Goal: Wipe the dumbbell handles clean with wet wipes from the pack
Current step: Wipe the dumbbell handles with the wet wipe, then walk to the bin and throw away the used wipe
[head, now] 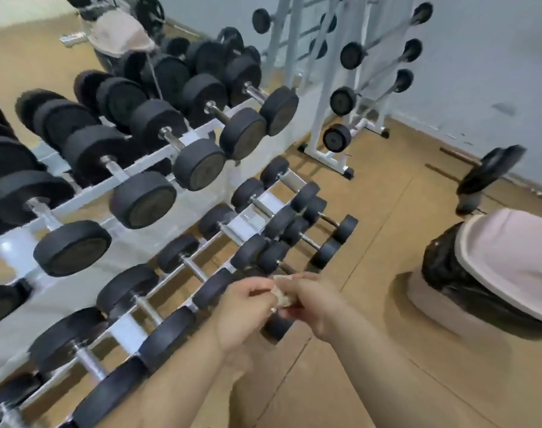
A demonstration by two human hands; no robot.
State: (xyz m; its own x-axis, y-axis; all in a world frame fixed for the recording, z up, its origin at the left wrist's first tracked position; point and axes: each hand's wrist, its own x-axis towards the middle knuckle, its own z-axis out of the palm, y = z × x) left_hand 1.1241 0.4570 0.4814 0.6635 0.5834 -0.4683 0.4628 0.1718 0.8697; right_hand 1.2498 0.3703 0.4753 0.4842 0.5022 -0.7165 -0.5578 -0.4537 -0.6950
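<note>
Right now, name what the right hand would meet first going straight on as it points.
Probably the left hand, just ahead of the right hand; both pinch the crumpled wipe between them.

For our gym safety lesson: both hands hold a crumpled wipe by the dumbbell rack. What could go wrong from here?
1. The wipe pinched between left hand and right hand looks browned; reusing it may smear grime onto handles. The bin stands nearby.
2. Small dumbbells seem to lie on the floor beside the rack: a trip hazard.
</note>
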